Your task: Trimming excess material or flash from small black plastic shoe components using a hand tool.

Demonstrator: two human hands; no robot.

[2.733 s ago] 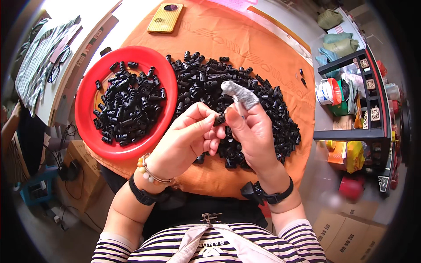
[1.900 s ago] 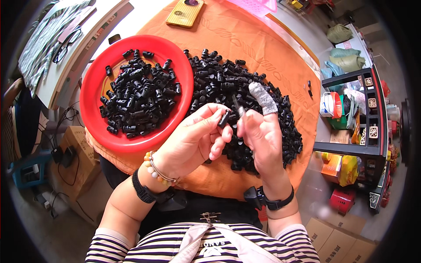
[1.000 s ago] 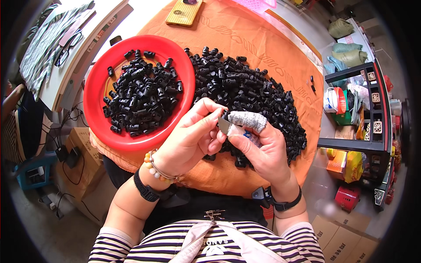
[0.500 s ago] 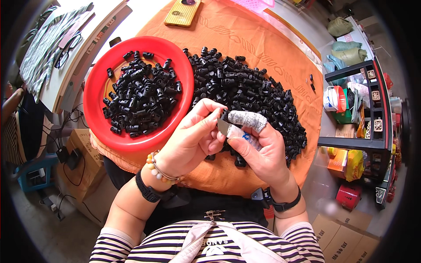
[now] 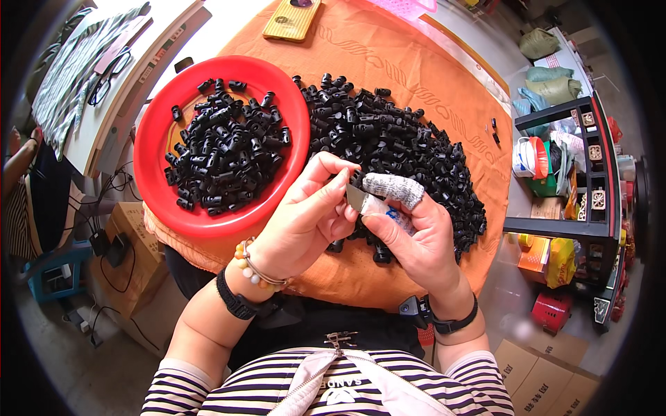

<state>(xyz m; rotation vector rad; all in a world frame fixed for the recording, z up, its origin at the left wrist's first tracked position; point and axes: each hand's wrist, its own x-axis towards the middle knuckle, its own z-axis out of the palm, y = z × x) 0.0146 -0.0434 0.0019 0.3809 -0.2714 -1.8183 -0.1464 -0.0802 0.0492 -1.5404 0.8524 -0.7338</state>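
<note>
My left hand [image 5: 312,208] pinches a small black plastic part [image 5: 356,178] between thumb and forefinger, mostly covered by the fingers. In my right hand [image 5: 416,229] is a short flat blade [image 5: 356,197] whose grip is wrapped in white material with blue marks. A grey knitted cover sits on my right forefinger. The blade lies against or very close to the black part. Behind my hands spreads a large heap of similar black parts [image 5: 388,139]. To the left, a red round tray [image 5: 154,180] holds a smaller pile of them.
An orange cloth [image 5: 416,69] covers the table. A yellow phone case [image 5: 291,19] lies at the far edge, and a few loose black parts [image 5: 494,132] sit at the right. A black shelf [image 5: 548,225] stands right; cardboard boxes [image 5: 548,378] are below it. Glasses [image 5: 107,80] rest on the left table.
Both hands keep nearly the same place and grip. The blade has tilted slightly against the black part. The whole view has shifted a little.
</note>
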